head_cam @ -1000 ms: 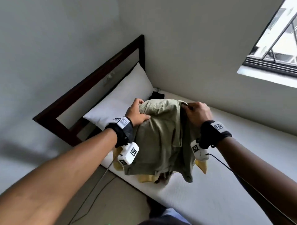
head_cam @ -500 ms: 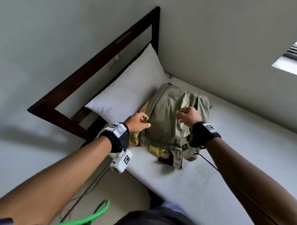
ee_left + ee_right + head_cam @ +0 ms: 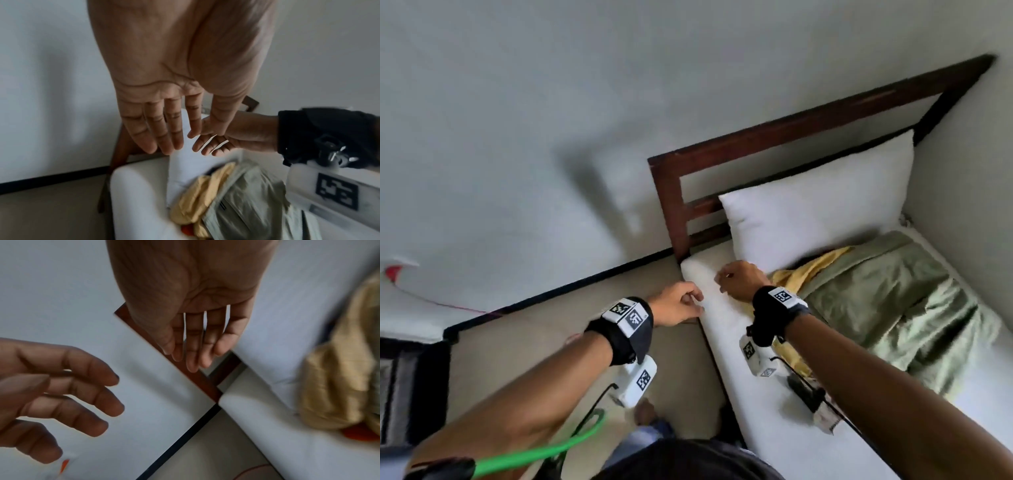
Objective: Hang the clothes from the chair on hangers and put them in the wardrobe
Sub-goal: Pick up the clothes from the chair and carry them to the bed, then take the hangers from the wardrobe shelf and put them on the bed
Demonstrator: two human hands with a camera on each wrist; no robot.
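Now both hands empty, fingers relaxed: left hand point(image 3: 679, 303) off the bed point(image 3: 774, 404) edge, right hand point(image 3: 739, 279) above it, beside heaped clothes point(image 3: 893, 308).

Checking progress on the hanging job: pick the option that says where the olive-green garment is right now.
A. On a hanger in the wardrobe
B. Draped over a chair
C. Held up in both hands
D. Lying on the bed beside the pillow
D: the olive-green garment lies on the mattress beside the white pillow, while left hand and right hand are both empty.
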